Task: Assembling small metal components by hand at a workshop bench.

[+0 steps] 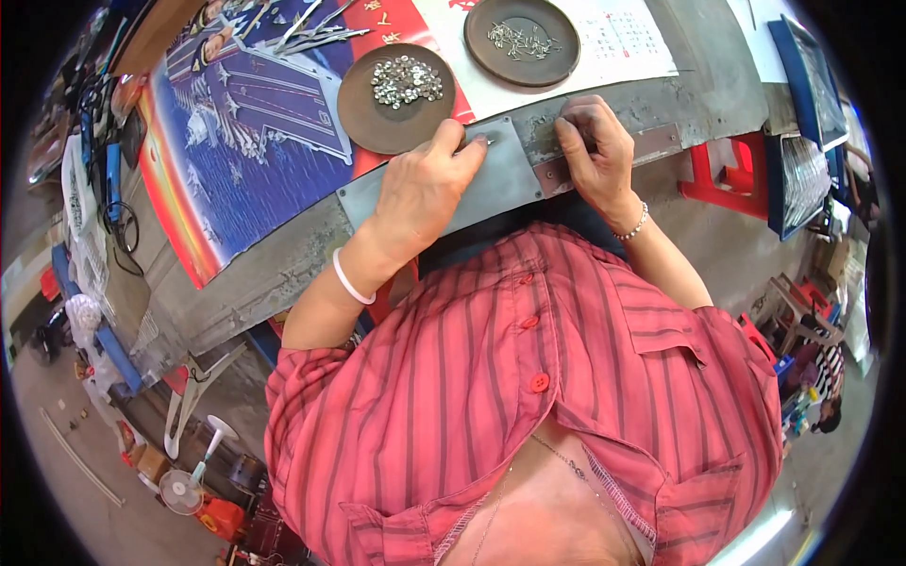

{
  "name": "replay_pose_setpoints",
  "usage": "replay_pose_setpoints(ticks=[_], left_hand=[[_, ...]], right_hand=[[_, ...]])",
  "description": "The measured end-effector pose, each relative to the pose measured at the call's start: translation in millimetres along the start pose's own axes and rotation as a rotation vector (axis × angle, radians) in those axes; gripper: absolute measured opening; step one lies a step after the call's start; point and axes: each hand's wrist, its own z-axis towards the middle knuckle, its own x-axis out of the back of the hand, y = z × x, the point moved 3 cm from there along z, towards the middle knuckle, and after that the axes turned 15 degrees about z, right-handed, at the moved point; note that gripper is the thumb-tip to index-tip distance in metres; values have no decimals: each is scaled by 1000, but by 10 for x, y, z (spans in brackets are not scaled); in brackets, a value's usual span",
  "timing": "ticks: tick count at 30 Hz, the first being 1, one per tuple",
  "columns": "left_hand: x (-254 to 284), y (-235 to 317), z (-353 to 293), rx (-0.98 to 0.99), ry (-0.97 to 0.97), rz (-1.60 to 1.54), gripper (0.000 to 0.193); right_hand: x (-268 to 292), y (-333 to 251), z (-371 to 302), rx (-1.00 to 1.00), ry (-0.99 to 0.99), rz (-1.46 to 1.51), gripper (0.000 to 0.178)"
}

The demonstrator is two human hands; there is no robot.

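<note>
My left hand (425, 184) is closed in a pinch above a grey metal plate (505, 174) at the table's near edge. A tiny shiny metal piece (490, 141) shows at its thumb and fingertip, too small to name exactly. My right hand (599, 151) is closed to the right of the plate, thumb against curled fingers; what it holds, if anything, is hidden. Just beyond my left hand stands a round brown dish (363, 118) with a heap of small round silvery parts (406, 81). A second brown dish (479, 42), farther right, holds small thin metal pieces (524, 40).
Under the dishes lies a printed poster (274, 179) with a ship. Thin metal strips (307, 33) rest on its far part. A brown metal bar (658, 141) runs along the table edge. Right of the table are a red stool (722, 179) and blue trays (807, 85).
</note>
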Motion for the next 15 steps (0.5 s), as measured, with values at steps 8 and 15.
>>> replay_pose_setpoints(ticks=[8, 15], left_hand=[[121, -191, -296, 0, -48, 16, 22], [150, -111, -306, 140, -18, -42, 31]], right_hand=[[-9, -1, -7, -29, 17, -38, 12], [-3, 6, 33, 29, 1, -66, 13]])
